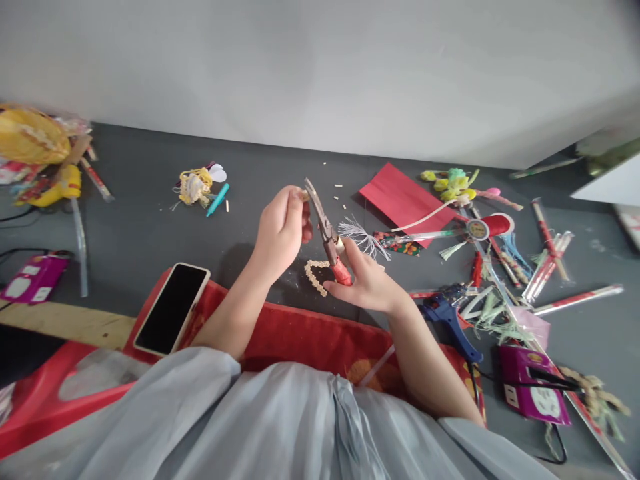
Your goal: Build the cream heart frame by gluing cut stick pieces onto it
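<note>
My right hand (367, 283) is closed round the red handles of a pair of pliers (327, 233), whose jaws point up and to the left. My left hand (283, 230) pinches a small pale stick at its fingertips, right at the tip of the jaws. Below the hands, a string of small pale beads (314, 275) lies on the dark grey floor (150, 193). A few short pale stick pieces (337, 188) are scattered just beyond the hands.
A phone (173, 308) lies face up on a red cloth (300, 337) over my lap. A blue glue gun (450, 320), a purple power strip (530, 387), red paper (400, 200), ribbon and wrapped sticks crowd the right. Yellow craft bits (195, 187) lie at left, a white wall behind.
</note>
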A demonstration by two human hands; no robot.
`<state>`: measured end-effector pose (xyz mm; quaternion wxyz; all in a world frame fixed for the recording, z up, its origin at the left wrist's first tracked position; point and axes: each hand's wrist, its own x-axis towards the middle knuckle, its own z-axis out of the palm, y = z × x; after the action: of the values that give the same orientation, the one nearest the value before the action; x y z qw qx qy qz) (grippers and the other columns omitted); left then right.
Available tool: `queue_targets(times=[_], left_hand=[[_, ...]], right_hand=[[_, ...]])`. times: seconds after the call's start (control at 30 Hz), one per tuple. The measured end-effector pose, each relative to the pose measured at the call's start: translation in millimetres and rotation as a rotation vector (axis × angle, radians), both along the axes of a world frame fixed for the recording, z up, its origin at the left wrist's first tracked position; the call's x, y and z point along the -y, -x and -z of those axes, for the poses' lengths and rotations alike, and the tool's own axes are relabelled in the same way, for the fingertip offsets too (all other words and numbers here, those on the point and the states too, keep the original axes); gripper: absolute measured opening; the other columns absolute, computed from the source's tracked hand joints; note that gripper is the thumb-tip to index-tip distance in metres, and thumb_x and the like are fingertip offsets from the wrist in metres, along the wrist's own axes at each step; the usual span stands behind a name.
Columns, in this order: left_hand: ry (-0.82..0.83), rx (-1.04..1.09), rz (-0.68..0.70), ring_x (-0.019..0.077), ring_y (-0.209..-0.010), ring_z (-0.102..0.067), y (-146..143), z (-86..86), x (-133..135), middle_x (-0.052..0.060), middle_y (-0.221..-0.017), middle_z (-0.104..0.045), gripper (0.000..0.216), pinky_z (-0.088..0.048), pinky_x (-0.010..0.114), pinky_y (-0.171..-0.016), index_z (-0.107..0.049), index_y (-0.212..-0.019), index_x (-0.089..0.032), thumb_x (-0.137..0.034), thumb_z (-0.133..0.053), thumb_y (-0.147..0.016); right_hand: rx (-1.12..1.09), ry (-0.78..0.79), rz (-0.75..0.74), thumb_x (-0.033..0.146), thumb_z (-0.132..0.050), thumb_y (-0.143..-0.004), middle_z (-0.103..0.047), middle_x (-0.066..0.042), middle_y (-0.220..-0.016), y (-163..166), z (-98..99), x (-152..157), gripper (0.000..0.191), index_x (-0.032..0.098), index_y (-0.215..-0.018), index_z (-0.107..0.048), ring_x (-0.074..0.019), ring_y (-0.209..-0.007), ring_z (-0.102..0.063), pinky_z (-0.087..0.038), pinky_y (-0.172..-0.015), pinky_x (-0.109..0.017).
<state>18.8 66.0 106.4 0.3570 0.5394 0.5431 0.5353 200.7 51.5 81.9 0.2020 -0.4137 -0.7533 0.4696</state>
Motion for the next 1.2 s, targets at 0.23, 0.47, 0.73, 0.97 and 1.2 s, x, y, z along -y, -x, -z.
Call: queue_targets(times=[0.23,0.47,0.73,0.97,1.2], left_hand=[[0.004,0.011,0.038,0.0096,-0.050,-0.048,1,-3.0,2,-0.003,-0.065,-0.041,0.065,-0.041,0.025,-0.048,-0.046,-0.078,-0.023,-0.087,-0.039,-0.083],[-0.036,0.068,0.060,0.0068,-0.047,-0.049,1,-3.5,1,-0.004,-0.065,-0.042,0.065,-0.038,0.022,-0.044,-0.048,-0.078,-0.022,-0.086,-0.043,-0.084],[-0.065,-0.033,0.071,0.0067,-0.048,-0.048,6,-5.7,1,-0.004,-0.064,-0.044,0.062,-0.037,0.021,-0.044,-0.048,-0.080,-0.022,-0.083,-0.041,-0.087],[-0.161,-0.235,0.016,0.0070,-0.049,-0.049,10,-1.1,1,-0.005,-0.061,-0.046,0.060,-0.040,0.024,-0.054,-0.046,-0.080,-0.022,-0.077,-0.032,-0.095],[-0.127,-0.252,-0.005,0.0084,-0.048,-0.049,9,7.3,-5,-0.005,-0.056,-0.047,0.064,-0.038,0.026,-0.052,-0.045,-0.077,-0.022,-0.082,-0.029,-0.092]], right_hand=[[0.004,-0.069,0.018,0.038,-0.062,-0.073,-0.060,-0.001,-0.082,-3,6.3,1,0.039,0.026,-0.099,-0.035,-0.0180,-0.069,-0.053,-0.044,-0.064,-0.031],[-0.043,-0.031,-0.037,0.036,-0.059,-0.072,-0.052,0.005,-0.071,-3,-1.1,0,0.040,0.025,-0.103,-0.036,-0.0163,-0.064,-0.049,-0.042,-0.064,-0.030],[-0.056,-0.056,-0.039,0.037,-0.061,-0.074,-0.053,0.005,-0.073,-7,0.6,-2,0.036,0.025,-0.099,-0.038,-0.0152,-0.065,-0.048,-0.040,-0.064,-0.029],[-0.067,-0.150,-0.031,0.038,-0.060,-0.077,-0.048,0.007,-0.066,-6,3.1,-4,0.032,0.027,-0.083,-0.031,-0.0111,-0.057,-0.040,-0.033,-0.056,-0.026],[-0.016,-0.176,0.027,0.037,-0.056,-0.075,-0.041,0.009,-0.058,-7,6.0,-4,0.030,0.028,-0.077,-0.028,-0.0096,-0.052,-0.031,-0.029,-0.052,-0.025]])
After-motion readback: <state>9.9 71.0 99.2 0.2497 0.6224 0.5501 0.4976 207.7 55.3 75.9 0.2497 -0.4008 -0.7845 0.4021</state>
